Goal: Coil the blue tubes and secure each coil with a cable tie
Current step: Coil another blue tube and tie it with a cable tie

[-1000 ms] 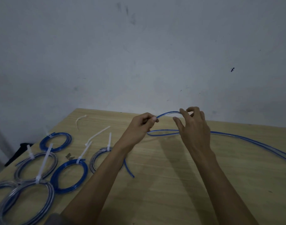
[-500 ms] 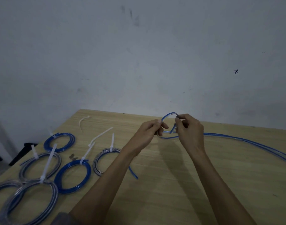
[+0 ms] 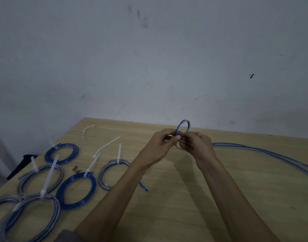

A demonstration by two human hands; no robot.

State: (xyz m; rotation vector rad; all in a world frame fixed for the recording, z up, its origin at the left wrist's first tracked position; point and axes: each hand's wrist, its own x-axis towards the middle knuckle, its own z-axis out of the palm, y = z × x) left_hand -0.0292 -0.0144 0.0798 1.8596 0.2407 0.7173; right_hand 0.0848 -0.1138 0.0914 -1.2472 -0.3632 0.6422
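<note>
Head view showed tied coils lying bench-left of the fingers, finished. Beyond, left hand and right hand pinched a small blue tube loop, probably keeping its crossing from springing open; slack trailed right.

I see table: pale wood grain, matt | blue tube: smooth glossy plastic | cable ties: whitish plastic, matt | wall: grey paint, matt, scuffed
</note>
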